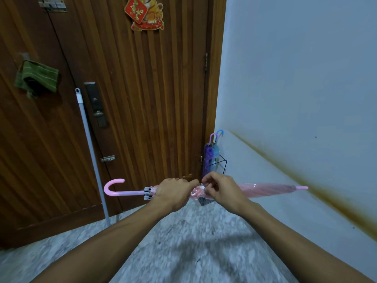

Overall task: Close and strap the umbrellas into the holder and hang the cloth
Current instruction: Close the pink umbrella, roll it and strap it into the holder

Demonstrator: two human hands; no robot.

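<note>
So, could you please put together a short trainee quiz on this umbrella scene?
1. True or false: the pink umbrella is held level, its hooked handle toward the door.
2. Which hand pinches the strap? A left hand B right hand
3. How many umbrellas already stand in the holder?

Key: 1 true. 2 B; the left hand grips the folded canopy. 3 two, the purple umbrella and blue umbrella.
</note>
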